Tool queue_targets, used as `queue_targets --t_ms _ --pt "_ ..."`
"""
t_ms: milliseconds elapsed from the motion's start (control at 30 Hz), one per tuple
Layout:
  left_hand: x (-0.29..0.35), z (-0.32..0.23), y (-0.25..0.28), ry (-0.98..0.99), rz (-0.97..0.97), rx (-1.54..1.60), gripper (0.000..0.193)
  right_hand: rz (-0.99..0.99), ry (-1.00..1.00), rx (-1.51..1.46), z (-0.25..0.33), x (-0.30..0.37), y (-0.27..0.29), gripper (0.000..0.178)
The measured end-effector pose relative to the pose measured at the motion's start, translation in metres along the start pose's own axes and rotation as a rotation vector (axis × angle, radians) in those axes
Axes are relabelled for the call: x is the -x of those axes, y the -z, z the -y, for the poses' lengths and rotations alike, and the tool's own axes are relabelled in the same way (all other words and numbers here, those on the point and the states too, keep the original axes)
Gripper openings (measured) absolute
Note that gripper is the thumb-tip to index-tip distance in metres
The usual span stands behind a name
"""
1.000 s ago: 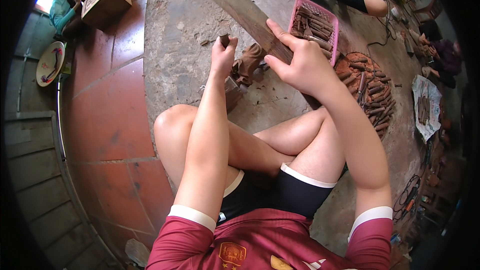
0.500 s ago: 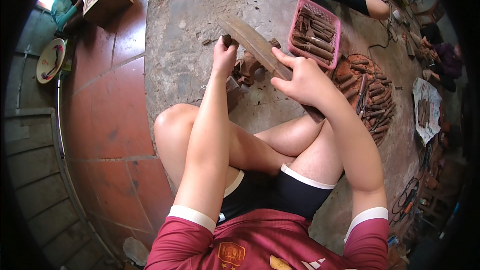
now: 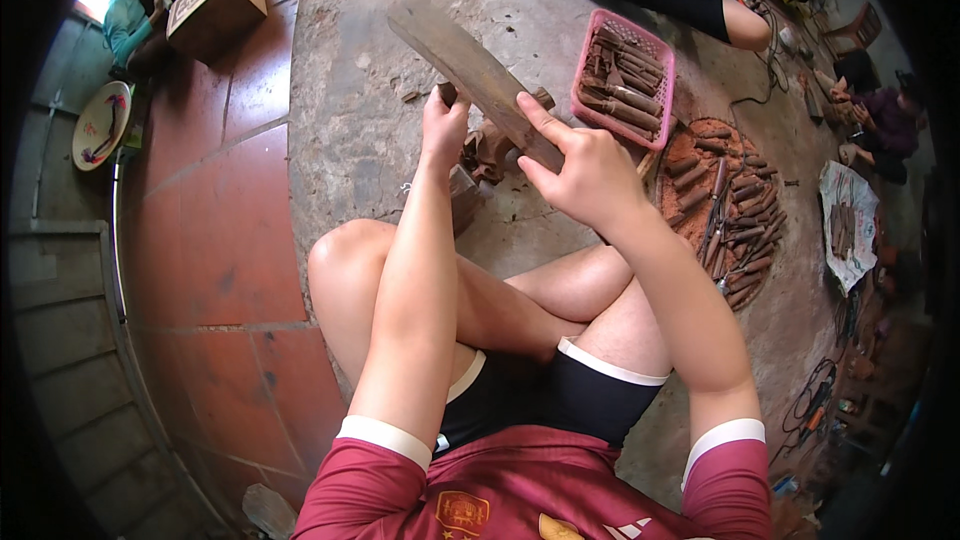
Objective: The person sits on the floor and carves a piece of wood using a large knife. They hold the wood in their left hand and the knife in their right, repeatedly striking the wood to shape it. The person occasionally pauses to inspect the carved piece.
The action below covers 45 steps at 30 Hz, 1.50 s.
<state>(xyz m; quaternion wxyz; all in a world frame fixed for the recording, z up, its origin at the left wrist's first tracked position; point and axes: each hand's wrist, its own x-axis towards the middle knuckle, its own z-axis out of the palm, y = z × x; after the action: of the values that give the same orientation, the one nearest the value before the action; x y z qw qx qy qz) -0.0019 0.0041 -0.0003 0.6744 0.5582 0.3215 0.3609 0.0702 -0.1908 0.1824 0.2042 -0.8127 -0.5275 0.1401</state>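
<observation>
In my right hand [image 3: 590, 172] is a long, flat grey-brown bar [image 3: 470, 70], like a wooden slat or a broad file. My index finger is stretched along its face and the thumb lies at its near edge. My left hand [image 3: 443, 130] is closed round a small dark brown piece [image 3: 447, 93] beside the bar's left edge. Past the bar's right edge shows a round brown end [image 3: 543, 98]; whether it belongs to the same piece I cannot tell. Below the bar stands a rusty brown clamp-like block [image 3: 487, 152], partly hidden by my hands and the bar.
A pink plastic basket [image 3: 668, 60] with brown wooden pieces stands at the far right. Nearer, many wooden cylinders [image 3: 755, 225] lie on reddish sawdust. A white sack [image 3: 850, 230] lies farther right. Other people sit around; a cardboard box [image 3: 218, 10] is far left.
The bar has slid forward and left, its far tip now well past my left hand. My right hand has moved slightly left with it; my left hand stays nearly in place.
</observation>
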Motion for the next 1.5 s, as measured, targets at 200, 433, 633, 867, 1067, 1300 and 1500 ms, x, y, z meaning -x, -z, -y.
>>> queue_targets --t_ms 200,433,633,867,1067,1300,1500 --pt "-0.007 0.003 0.013 0.0 0.006 0.085 0.024 0.073 -0.005 0.017 0.006 -0.006 -0.004 0.066" --pt "0.003 -0.011 -0.005 0.059 0.016 0.085 0.021 -0.038 0.011 0.014 -0.006 -0.003 -0.021 0.066" --pt "-0.005 0.0 0.005 -0.048 0.037 0.089 0.026 -0.032 -0.054 -0.048 -0.001 -0.003 -0.018 0.065" --pt "0.002 -0.009 -0.005 -0.056 -0.001 0.094 0.02 0.008 -0.087 -0.076 -0.003 -0.004 -0.017 0.064" --pt "0.004 -0.008 0.005 0.031 -0.1 0.189 0.024 -0.094 -0.026 -0.426 -0.037 0.043 -0.012 0.07" --pt "0.017 -0.046 0.007 0.006 -0.028 0.398 0.033 -0.117 -0.334 -0.982 -0.106 0.138 -0.079 0.072" --pt "0.025 -0.046 0.017 -0.332 0.003 0.054 0.023 -0.179 -0.503 -1.256 -0.105 0.158 -0.09 0.072"
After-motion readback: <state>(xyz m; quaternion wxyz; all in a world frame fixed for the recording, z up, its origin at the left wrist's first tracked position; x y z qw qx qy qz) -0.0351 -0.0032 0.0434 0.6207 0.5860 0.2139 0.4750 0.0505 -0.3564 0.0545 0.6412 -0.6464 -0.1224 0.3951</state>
